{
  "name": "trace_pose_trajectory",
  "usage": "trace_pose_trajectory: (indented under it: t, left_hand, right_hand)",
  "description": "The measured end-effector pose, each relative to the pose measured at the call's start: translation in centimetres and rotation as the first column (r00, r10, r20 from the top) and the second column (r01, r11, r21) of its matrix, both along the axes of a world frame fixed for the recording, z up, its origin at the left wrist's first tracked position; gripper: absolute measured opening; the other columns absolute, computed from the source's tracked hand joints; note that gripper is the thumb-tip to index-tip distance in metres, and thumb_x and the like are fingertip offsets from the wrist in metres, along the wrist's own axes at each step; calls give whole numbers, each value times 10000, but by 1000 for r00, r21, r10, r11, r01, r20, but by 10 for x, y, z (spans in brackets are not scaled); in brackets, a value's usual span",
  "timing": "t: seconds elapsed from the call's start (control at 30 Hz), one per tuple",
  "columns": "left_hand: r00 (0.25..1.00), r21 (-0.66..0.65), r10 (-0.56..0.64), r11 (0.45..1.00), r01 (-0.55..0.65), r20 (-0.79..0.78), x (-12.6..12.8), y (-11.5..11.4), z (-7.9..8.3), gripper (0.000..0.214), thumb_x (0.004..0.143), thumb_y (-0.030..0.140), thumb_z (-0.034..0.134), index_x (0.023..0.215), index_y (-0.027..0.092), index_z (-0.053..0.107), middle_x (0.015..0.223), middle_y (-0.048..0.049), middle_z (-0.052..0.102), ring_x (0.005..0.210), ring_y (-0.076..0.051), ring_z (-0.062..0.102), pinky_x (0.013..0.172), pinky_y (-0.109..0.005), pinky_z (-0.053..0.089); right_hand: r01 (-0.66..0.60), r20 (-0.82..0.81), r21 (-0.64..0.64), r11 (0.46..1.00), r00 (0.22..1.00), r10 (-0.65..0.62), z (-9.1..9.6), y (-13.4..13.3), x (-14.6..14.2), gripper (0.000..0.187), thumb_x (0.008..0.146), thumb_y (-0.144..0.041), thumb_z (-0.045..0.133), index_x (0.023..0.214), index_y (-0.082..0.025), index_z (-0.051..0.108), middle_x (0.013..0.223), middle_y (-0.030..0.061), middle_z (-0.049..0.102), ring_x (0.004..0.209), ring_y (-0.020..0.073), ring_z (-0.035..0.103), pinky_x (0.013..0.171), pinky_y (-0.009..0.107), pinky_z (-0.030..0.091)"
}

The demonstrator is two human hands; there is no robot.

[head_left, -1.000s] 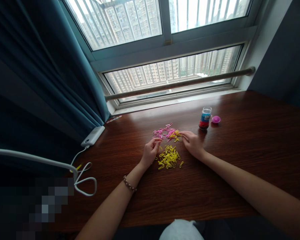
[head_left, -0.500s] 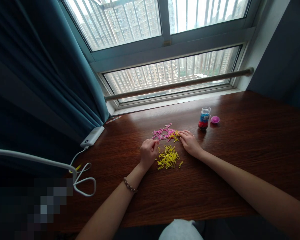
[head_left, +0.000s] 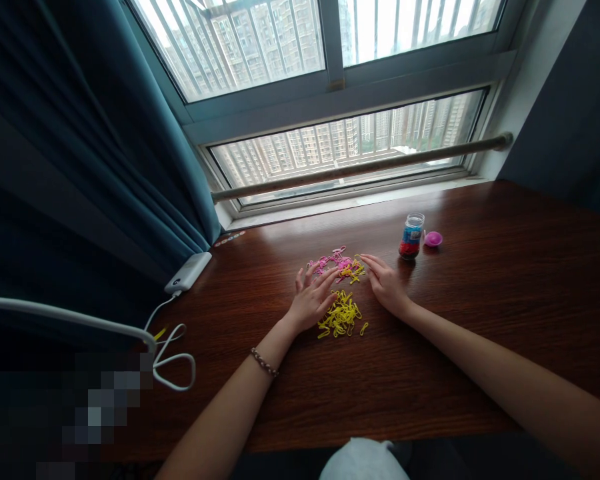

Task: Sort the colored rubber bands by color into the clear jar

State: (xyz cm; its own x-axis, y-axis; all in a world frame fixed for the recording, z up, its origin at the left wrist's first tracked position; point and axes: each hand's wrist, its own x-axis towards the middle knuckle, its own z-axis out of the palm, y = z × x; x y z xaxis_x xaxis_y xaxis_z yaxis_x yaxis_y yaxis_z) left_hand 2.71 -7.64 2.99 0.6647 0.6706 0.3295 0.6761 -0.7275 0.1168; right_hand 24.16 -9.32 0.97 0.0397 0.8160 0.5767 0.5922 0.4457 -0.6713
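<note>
A heap of small yellow clips (head_left: 341, 316) lies on the dark wooden table (head_left: 430, 347). Behind it is a heap of pink clips (head_left: 330, 261) with a few yellow ones mixed in at its right side. My left hand (head_left: 313, 299) lies flat with its fingers stretched out, reaching over the left edge of the yellow heap towards the pink one. My right hand (head_left: 386, 283) rests to the right of both heaps, fingers extended and touching the mixed yellow clips. Neither hand holds anything that I can see.
A small glass jar (head_left: 411, 236) with a blue label stands at the back right, its pink lid (head_left: 433, 239) beside it. A white power bank (head_left: 189, 272) with a looped white cable (head_left: 173, 357) lies at the left by the teal curtain (head_left: 105, 133). The window runs along the table's far edge.
My left hand has gone from a closed pinch to flat, spread fingers and moved forward to the pink heap. My right hand has shifted slightly and flattened.
</note>
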Motion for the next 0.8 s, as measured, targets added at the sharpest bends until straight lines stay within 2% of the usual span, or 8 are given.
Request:
trace_pose_trajectory:
  t: [0.2,0.37,0.57,0.8]
  left_hand:
    - [993,-133,6,991,-21,-115,3,6,-2,465,855,509,290,1306,393,289,1359,62,368,1297,-265,138,1022,-560,-55]
    - [989,-158,50,985,-72,-142,5,6,-2,486,844,552,247,1315,434,223,1399,72,290,1302,-276,124,1002,-601,-63]
    - [985,-146,77,984,-100,-154,5,6,-3,557,822,596,239,1338,393,190,1443,55,175,1320,-282,58,1003,-603,-64]
    - [989,-192,-13,981,-15,-146,4,4,1,501,858,538,209,1339,412,150,1393,75,307,1318,-256,93,1000,-600,-86]
  right_hand:
    - [9,1,5,1000,1000,-9,-3,1,1,338,840,-161,364,1114,-150,560,1159,93,553,1082,187,494,973,349,378]
    - [12,-7,16,1000,1000,-12,-3,1,0,325,834,-162,369,1085,-165,575,1128,84,570,1054,189,513,954,354,394]
    - [26,-2,7,1000,1000,-26,-2,0,0,322,835,-168,369,1076,-148,581,1118,95,576,1045,192,518,950,349,394]
    - [16,0,10,1000,1000,-16,-3,1,1,320,828,-180,376,1064,-159,590,1103,90,585,1029,201,526,936,363,403]
